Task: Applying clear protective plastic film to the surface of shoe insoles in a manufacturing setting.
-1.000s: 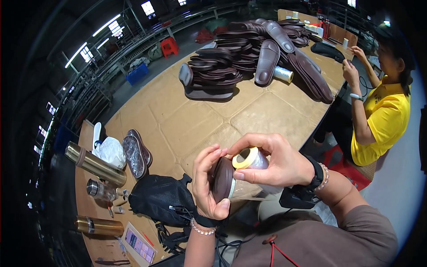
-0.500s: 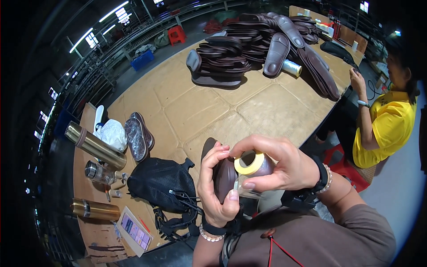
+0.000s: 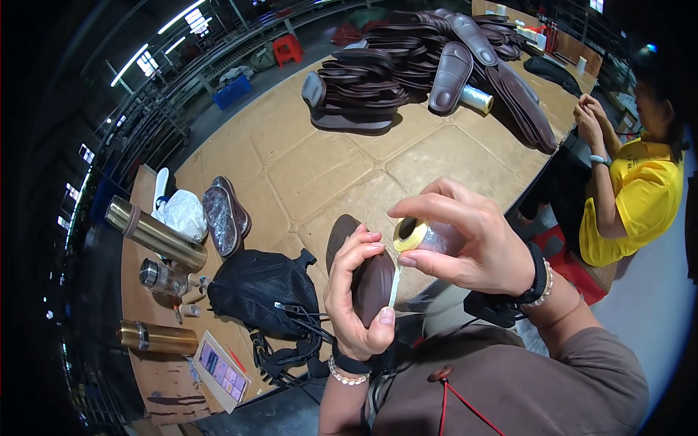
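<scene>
My left hand (image 3: 352, 291) is wrapped round dark brown shoe insoles (image 3: 375, 285), held upright above the near table edge. Its thumb presses their lower right side, where a thin pale strip (image 3: 395, 287) runs along the edge. Just to the right, my right hand (image 3: 480, 236) grips a roll of clear film (image 3: 442, 240) with a yellow core rim, between thumb and fingers. The roll's end faces the insoles. Whether film stretches between the two is hard to make out.
Brown insoles (image 3: 363, 87) are piled at the table's far side, beside another film roll (image 3: 476, 99). A film-wrapped pair (image 3: 222, 218), a black bag (image 3: 265, 298), metal flasks (image 3: 160, 236) and a phone (image 3: 222, 374) lie left. A person in yellow (image 3: 640, 196) sits at right.
My right hand has drawn the roll slightly up and right, away from the insoles. The insoles stand a little higher in my left hand. The other person's hands have come together.
</scene>
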### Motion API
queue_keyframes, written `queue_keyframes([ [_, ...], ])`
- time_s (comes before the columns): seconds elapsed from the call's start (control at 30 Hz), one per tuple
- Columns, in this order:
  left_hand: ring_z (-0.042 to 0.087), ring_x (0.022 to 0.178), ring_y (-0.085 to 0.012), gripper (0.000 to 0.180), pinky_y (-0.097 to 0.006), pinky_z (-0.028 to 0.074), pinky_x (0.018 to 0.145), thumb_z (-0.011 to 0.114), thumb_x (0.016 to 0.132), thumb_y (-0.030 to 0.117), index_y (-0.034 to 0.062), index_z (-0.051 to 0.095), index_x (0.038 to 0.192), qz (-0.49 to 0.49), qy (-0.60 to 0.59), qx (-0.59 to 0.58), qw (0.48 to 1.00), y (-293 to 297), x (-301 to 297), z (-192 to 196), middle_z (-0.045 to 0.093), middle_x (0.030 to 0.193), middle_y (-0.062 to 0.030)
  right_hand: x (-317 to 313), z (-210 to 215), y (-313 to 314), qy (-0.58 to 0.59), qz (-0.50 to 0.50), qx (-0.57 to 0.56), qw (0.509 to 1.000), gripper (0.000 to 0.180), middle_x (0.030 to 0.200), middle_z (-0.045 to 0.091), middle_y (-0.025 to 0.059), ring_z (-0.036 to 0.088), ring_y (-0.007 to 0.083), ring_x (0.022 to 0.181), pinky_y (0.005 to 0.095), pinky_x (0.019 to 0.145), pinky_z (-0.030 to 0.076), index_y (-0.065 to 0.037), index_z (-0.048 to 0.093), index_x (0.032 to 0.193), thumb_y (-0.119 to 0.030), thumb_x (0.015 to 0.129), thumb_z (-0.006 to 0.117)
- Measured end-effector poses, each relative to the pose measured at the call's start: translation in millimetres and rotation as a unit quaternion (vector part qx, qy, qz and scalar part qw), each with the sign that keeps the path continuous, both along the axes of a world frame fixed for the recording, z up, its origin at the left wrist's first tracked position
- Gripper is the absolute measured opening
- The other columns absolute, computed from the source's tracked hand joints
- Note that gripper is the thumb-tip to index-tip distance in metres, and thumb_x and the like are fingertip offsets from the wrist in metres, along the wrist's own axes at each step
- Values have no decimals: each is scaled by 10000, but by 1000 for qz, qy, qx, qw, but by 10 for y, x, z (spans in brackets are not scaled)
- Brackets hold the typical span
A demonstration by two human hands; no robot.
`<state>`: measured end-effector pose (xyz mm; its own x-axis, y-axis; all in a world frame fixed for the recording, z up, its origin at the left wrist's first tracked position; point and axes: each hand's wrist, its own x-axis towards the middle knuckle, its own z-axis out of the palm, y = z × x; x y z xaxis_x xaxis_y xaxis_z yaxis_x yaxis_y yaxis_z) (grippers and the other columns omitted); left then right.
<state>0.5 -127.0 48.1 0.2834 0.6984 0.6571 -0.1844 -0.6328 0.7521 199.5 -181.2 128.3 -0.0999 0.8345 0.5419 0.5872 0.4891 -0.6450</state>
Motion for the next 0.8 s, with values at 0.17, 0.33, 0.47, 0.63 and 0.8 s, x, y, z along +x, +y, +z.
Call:
queue_keyframes([
  [0.17, 572, 1351, -445, 669, -533, 407, 1168, 628, 721, 349, -60, 628, 1250, -4, -7, -8, 1000, -4, 8, -26, 646, 1292, -253, -3, -6, -3, -15, -11, 2, 1000, 405, 1011, 646, 158, 684, 330, 913, 396, 779, 562, -64, 705, 1238, -183, 864, 810],
  [0.33, 602, 1299, -420, 665, -569, 389, 1200, 618, 710, 342, -65, 629, 1236, -13, -13, -7, 1000, -17, 7, -19, 647, 1258, -253, -34, -3, -3, -19, -11, -7, 1000, 387, 1018, 651, 163, 685, 337, 917, 402, 784, 562, -76, 707, 1228, -195, 872, 803],
  [0.47, 615, 1272, -409, 663, -582, 382, 1211, 616, 704, 338, -67, 630, 1228, -13, -15, -14, 1000, -43, 9, -33, 648, 1243, -252, -60, -25, 2, -14, -3, -16, 1000, 371, 1013, 658, 165, 688, 343, 916, 408, 785, 563, -88, 708, 1218, -204, 877, 796],
  [0.63, 608, 1287, -408, 621, -565, 390, 1203, 632, 701, 298, -60, 630, 1208, -2, -14, -24, 1000, -78, 5, -22, 649, 1239, -242, -85, -84, 21, -7, 1, -16, 1000, 373, 993, 665, 165, 695, 350, 891, 415, 778, 564, -86, 703, 1212, -219, 875, 794],
  [0.8, 594, 1309, -398, 562, -558, 378, 1211, 649, 702, 239, -50, 622, 1184, 13, -14, -50, 999, -188, -1, 29, 645, 1248, -232, -108, -96, -6, 3, 14, -22, 1000, 363, 978, 668, 171, 696, 358, 870, 415, 777, 565, -78, 701, 1201, -212, 875, 786],
])
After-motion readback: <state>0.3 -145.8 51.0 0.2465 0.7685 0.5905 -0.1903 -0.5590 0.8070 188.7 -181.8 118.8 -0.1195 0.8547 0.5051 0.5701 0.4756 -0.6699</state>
